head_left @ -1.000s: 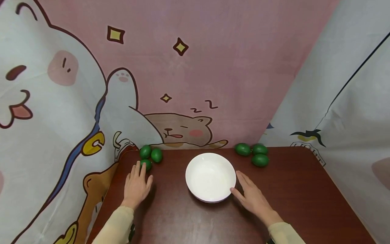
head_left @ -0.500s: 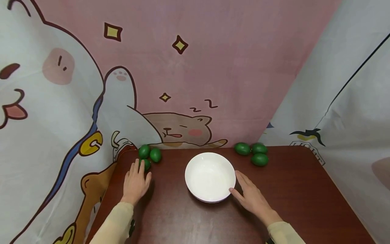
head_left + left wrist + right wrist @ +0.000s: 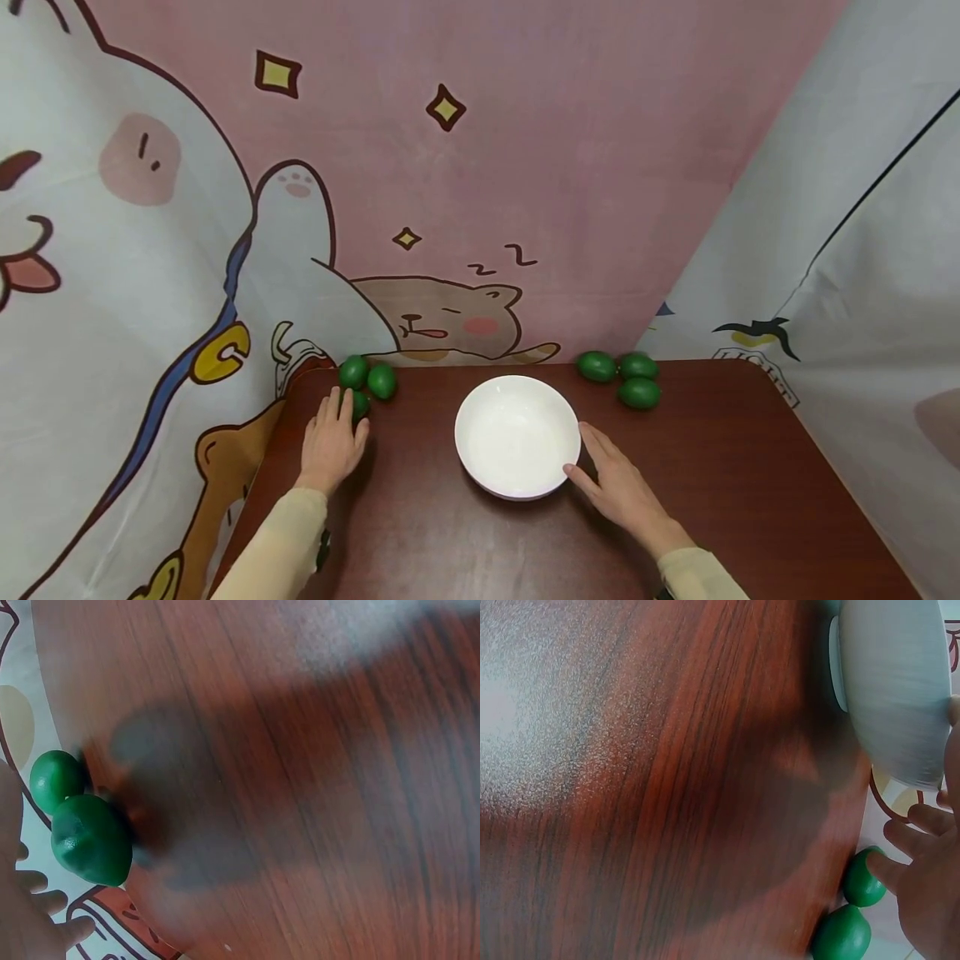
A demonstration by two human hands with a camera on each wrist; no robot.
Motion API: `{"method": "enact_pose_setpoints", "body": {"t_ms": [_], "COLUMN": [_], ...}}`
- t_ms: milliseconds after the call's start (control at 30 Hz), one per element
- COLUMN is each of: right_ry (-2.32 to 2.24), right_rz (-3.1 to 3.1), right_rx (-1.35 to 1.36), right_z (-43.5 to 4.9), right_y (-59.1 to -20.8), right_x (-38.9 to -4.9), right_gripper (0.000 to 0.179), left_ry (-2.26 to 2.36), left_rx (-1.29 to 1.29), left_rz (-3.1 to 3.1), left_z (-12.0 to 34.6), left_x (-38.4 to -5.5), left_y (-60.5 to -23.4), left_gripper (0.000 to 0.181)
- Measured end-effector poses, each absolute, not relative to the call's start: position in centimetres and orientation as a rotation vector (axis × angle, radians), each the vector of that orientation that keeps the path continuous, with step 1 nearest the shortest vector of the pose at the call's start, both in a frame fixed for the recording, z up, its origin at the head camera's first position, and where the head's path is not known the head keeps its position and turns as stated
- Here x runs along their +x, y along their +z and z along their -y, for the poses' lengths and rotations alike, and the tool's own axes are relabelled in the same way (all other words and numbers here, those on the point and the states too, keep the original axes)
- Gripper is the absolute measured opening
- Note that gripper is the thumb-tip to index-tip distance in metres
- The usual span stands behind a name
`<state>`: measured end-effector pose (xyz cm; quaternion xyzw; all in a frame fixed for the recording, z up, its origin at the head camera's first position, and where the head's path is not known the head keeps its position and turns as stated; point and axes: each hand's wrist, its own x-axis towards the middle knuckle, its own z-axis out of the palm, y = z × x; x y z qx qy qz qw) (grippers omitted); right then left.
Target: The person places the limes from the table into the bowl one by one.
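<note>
Three green limes lie in a cluster at the table's far left corner. My left hand point(image 3: 330, 446) is held over the nearest lime point(image 3: 358, 404), its fingers straight and covering part of it; whether they touch is unclear. In the left wrist view, a larger lime point(image 3: 91, 841) hides part of the cluster, and the hand point(image 3: 30, 907) shows at the left edge. A white bowl point(image 3: 517, 437) stands upright at the table's middle. Beside its right rim is my right hand point(image 3: 618, 483), fingers extended and thumb at the rim. The right wrist view has the bowl's outer wall point(image 3: 896, 690) close to these fingers.
Another group of three limes point(image 3: 639, 392) lies at the back, right of the bowl. The dark wooden table point(image 3: 450, 550) meets a cartoon-printed cloth point(image 3: 600, 208) along its far edge. Cloth also hangs at both sides.
My left hand has edged slightly left and forward over the nearest lime. The head view has shifted a little. My right hand and the bowl stay where they were.
</note>
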<state>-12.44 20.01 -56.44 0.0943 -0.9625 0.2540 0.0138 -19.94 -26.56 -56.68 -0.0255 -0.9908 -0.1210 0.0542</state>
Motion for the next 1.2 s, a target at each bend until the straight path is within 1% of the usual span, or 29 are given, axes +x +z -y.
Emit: {"method": "enact_pose_setpoints", "body": {"t_ms": [700,1200], "right_ry": [0.823,0.857], "right_rz": [2.990,3.001], "right_rx": [0.304,0.289], "right_z": [-20.3,-20.3], "right_y": [-56.6,-56.8], "right_x": [-12.6,-12.6], "right_gripper": [0.081,0.080], "left_ry": [-0.374,-0.337], "left_rx": [-0.095,-0.092], "left_rz": [3.013,3.067], "left_z": [26.4,26.7], "left_x": [-21.3,-21.5], "left_y": [-57.3,-57.7], "left_gripper": [0.068,0.067]}}
